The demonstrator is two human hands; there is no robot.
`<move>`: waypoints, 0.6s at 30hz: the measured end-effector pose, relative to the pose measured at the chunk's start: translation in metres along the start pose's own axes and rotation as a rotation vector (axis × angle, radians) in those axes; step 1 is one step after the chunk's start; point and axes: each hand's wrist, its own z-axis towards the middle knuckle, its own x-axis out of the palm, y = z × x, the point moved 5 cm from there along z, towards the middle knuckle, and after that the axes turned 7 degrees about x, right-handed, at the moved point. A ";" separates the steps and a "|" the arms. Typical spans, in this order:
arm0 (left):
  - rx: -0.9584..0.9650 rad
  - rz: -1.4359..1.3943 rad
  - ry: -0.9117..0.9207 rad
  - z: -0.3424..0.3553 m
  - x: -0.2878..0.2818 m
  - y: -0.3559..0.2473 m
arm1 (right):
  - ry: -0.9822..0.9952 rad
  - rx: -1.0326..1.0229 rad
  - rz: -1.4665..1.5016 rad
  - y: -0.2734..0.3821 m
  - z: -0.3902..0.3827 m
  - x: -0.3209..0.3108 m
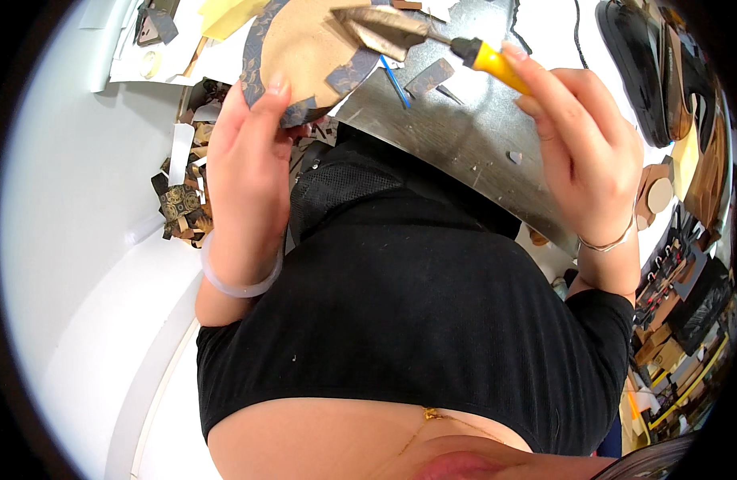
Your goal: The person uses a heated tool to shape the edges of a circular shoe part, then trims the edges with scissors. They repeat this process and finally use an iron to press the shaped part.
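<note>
My left hand (248, 164) grips the near left edge of a rounded flat piece (300, 48), thumb on top and fingers underneath. Its face is tan, with a blue-grey patterned strip folded along the border. My right hand (588, 148) pinches the yellow handle of a small pointed trowel (496, 67). The metal blade, stained brown, reaches over the far right part of the piece; whether it touches the surface I cannot tell. A patterned flap (354, 74) lies at the piece's right edge, below the blade.
Beneath the trowel is a grey metal work surface (456, 132) with a patterned scrap (429, 77) and a thin blue strip (395, 82). Offcuts fill a space (184, 200) at the left. Dark leather-like pieces (644, 76) and tan discs (659, 195) lie at right.
</note>
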 end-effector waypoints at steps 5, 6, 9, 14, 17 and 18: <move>-0.327 -0.313 0.147 0.015 -0.025 0.021 | -0.012 -0.015 0.093 -0.002 -0.006 -0.006; -0.364 -0.374 0.144 0.014 -0.026 0.023 | 0.011 -0.021 0.096 -0.001 -0.008 -0.005; -0.418 -0.475 0.128 0.013 -0.025 0.026 | 0.053 -0.049 0.047 0.006 -0.010 -0.003; -0.393 -0.459 0.099 0.014 -0.024 0.026 | 0.065 -0.055 0.013 0.010 -0.012 -0.002; -0.353 -0.386 0.076 0.015 -0.024 0.024 | 0.061 -0.070 0.002 0.012 -0.012 -0.003; -0.333 -0.357 0.079 0.016 -0.023 0.023 | 0.059 -0.073 -0.004 0.013 -0.012 -0.003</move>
